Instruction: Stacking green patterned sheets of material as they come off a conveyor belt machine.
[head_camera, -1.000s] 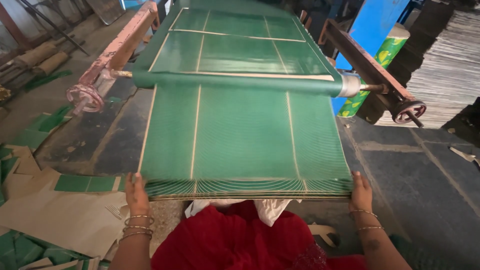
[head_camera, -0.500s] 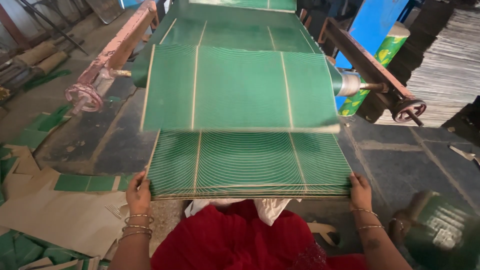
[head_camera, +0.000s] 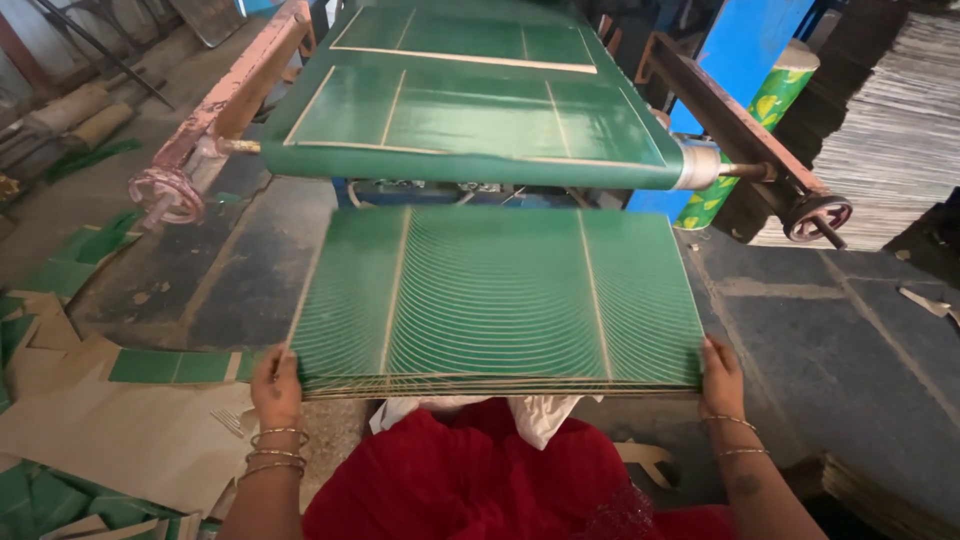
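Two hands grip the near edge of a stack of green sheets (head_camera: 495, 300): the left hand (head_camera: 275, 385) is clamped on the near left corner, thumb over the top sheet and fingers curled under, and the right hand (head_camera: 722, 378) is clamped on the near right corner in the same way. Gold bangles ring both wrists. The stack lies flat on the dark stone table (head_camera: 830, 330), its near edge just over the person's red garment (head_camera: 470, 480), and the top sheet shows fine pale curved lines and two straight pale lines running away from the person. Just beyond the far edge of the stack sits the green belt (head_camera: 470, 130) of a machine, wrapped over a roller (head_camera: 480, 168) whose metal shaft end (head_camera: 715, 165) sticks out to the right. More green sheets lie on the belt farther back, apart from the stack. A rusty pink side rail (head_camera: 240, 90) runs along the left of the belt with a small handwheel (head_camera: 165, 195) at its end, and a darker handwheel (head_camera: 818, 217) stands on the right. Green and brown offcuts (head_camera: 120, 400) litter the floor to the left, and a tall pile of pale sheets (head_camera: 890, 130) stands to the far right. By my reading the step in hand is squaring the collected sheets; a following move would call for an even grip at both corners so the sheets stay aligned.
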